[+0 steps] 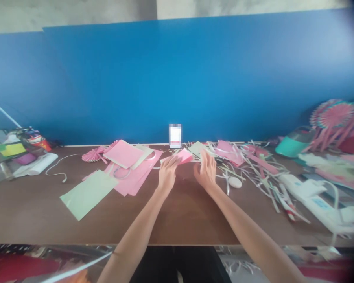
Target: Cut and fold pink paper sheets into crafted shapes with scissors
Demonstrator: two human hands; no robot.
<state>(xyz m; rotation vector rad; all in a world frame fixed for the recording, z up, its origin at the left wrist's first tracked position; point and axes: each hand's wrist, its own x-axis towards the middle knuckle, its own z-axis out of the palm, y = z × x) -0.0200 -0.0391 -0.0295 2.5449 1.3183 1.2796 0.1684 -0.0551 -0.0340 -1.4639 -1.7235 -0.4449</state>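
Observation:
My left hand (168, 169) is on a small piece of pink paper (186, 156), which looks folded. Its fingers lie over the paper's left part, and the thumb is hard to make out. Just right of that paper is my right hand (207, 168), raised a little, with the thumb apart from the fingers and nothing held. Pale green paper (197, 148) lies behind the right hand. To the left of my left hand, pink sheets (138, 173) and a light green sheet (90, 193) overlap, with a pink pleated fan (91, 154) behind them.
A phone (175, 136) stands against the blue wall panel (177, 78). White paper strips (255, 177) are strewn on the right, near a white round object (235, 182) and a power strip (318, 202). Pink rosettes (336, 118) stand far right; a white cable (56, 167) lies left.

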